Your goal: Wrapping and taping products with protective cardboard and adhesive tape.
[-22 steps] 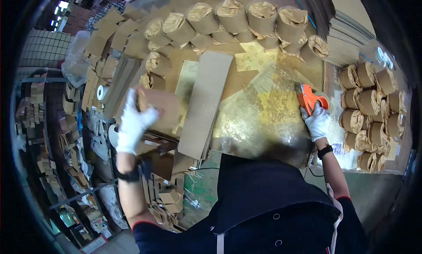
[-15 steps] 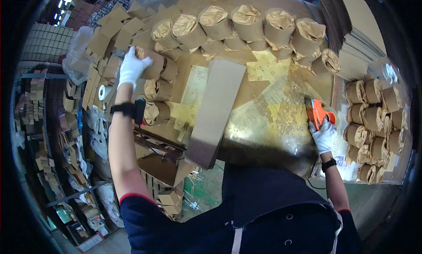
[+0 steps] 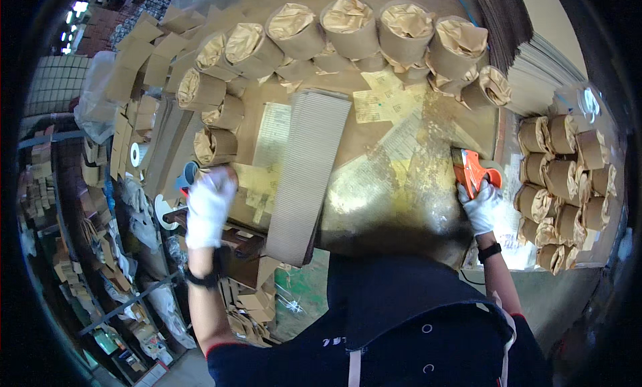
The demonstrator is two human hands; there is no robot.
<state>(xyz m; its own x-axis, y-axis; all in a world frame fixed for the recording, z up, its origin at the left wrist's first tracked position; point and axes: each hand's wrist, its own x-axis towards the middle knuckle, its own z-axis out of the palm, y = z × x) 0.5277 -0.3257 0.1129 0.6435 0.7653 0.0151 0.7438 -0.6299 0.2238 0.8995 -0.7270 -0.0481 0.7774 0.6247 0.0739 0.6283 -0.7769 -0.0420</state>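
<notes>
From above, the left hand [image 3: 206, 210] in a white glove closes on a brown paper roll [image 3: 215, 146] at the tabletop [image 3: 394, 186] edge; it looks light and squashy, best held around its sides. The right hand [image 3: 483, 206] grips an orange tape tool [image 3: 473, 169]. Pale paper labels [image 3: 374, 103] lie flat beside a long grey cardboard strip [image 3: 307, 173]

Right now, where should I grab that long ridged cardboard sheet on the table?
Probably by the near end of the corrugated cardboard strip, coming from the table's front edge. That end hangs past the edge, so fingers could slip beneath it. The left hand is closest; the right hand holds the orange tape dispenser.
</notes>
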